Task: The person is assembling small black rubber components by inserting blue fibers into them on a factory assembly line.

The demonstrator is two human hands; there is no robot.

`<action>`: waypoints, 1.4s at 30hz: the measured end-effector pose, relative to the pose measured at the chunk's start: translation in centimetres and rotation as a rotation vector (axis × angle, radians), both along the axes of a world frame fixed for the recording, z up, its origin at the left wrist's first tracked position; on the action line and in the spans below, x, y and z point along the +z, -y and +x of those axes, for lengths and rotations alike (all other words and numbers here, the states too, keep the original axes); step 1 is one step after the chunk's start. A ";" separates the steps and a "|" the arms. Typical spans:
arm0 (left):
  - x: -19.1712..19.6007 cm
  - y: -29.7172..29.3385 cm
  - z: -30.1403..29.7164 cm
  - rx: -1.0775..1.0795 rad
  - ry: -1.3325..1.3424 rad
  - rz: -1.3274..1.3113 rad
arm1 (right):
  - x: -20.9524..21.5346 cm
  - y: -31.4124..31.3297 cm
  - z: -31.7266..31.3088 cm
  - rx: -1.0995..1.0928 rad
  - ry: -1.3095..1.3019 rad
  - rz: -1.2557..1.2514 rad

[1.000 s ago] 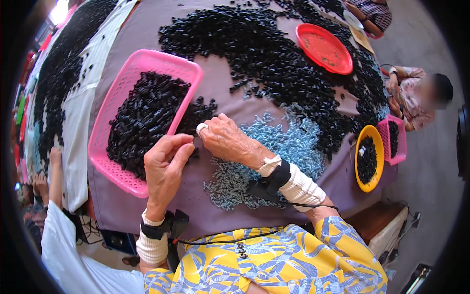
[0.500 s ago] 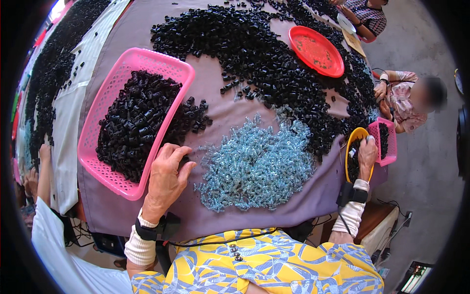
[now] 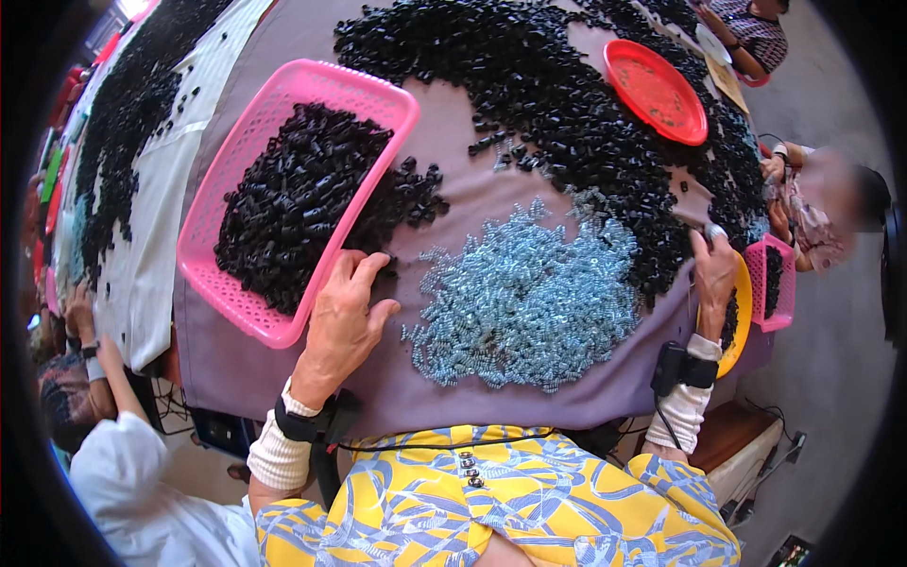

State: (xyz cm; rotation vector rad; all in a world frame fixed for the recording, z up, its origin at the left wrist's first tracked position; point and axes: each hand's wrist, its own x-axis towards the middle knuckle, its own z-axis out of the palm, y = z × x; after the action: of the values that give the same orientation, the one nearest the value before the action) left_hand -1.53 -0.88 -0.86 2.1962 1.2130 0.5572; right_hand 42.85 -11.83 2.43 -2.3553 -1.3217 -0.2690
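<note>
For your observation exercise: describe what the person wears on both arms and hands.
Both hands are bare. The left hand has a black wrist strap above a white ribbed cuff. The right hand has a similar black strap, a thin cable running from it, and a white patterned cuff.

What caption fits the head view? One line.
Left hand rests beside pink basket; right hand reaches yellow bowl.

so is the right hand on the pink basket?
No. The right hand is at the yellow dish by the table's right edge; the left hand rests against the pink basket.
</note>
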 end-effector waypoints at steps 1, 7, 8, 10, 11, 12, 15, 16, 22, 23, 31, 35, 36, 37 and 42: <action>0.1 0.1 0.1 -0.001 0.017 -0.007 | 0.2 -1.6 -2.2 0.076 -0.066 0.042; -1.2 0.3 -0.4 0.062 -0.011 0.047 | -1.2 -8.8 -14.0 0.760 -0.109 -0.025; -1.2 0.4 -0.4 0.077 -0.008 0.049 | -1.6 -9.4 -15.7 0.807 -0.125 -0.084; -1.6 0.3 -0.3 0.089 -0.001 0.052 | -2.4 -10.5 -19.2 0.939 -0.144 -0.140; -1.8 0.3 -0.3 0.096 0.013 0.052 | -2.5 -10.9 -20.8 1.023 -0.142 -0.139; -1.9 0.4 -0.3 0.099 0.013 0.053 | -3.0 -11.3 -21.9 1.026 -0.141 -0.138; -2.0 0.4 -0.3 0.085 0.099 0.026 | -4.4 -12.4 -24.1 1.129 -0.121 -0.167; -1.8 0.4 -0.3 0.072 0.088 0.036 | -4.5 -12.6 -24.6 1.181 -0.118 -0.170; -2.3 0.1 -0.7 0.028 0.017 0.017 | -6.2 -13.3 -26.6 1.279 0.020 -0.149; -2.4 0.1 -0.8 0.045 0.037 0.000 | -6.5 -13.5 -26.8 1.287 0.016 -0.146; -1.8 0.2 -0.4 0.069 0.107 -0.032 | -7.2 -14.0 -26.9 1.142 0.014 -0.110; -1.5 0.5 0.0 0.096 0.330 -0.081 | -5.7 -13.4 -25.6 1.097 -0.200 0.037; -1.2 0.6 0.0 0.163 0.444 -0.218 | -4.9 -13.1 -25.4 1.085 -0.381 0.012; -1.1 0.7 0.2 0.230 0.558 -0.356 | -4.3 -12.8 -25.3 1.069 -0.563 -0.014; 0.5 -0.5 1.6 0.266 0.897 -0.541 | -2.1 -12.2 -24.9 0.996 -0.930 0.037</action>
State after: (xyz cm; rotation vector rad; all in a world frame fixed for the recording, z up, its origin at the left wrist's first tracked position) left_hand 0.04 -0.43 -0.34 1.1133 0.9784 1.0292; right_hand 17.97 0.38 0.28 -1.1924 -1.6660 0.9456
